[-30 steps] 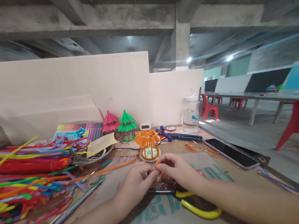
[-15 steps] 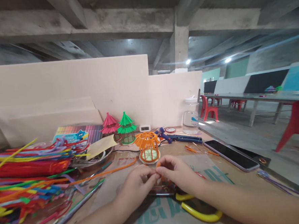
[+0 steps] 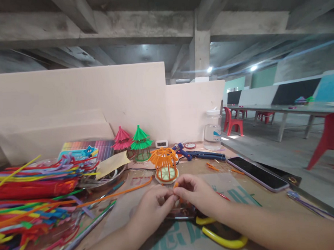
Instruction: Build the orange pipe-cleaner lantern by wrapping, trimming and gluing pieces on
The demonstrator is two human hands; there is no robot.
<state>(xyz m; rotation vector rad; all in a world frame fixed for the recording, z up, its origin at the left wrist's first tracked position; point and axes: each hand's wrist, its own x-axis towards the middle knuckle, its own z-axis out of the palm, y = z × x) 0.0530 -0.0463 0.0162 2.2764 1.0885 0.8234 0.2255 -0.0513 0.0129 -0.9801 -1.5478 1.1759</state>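
Because the orange piece looks small, left hand and right hand meet tip to tip, fingers pinched nearly closed on it, mostly hiding it, above the dark dish. Orange pavilion stands just far of them, presumably for easy reach.

There are two hands: one left hand and one right hand. At the fingertips, one orange piece is visible. Of near models I count three: one pink model, one green model and one orange model. There is one phone, one bottle, one clock, one glue gun, one blue tool and two yellow handles. The lit lamps are two, the red chairs at least three. The coloured sticks are too many for counting.
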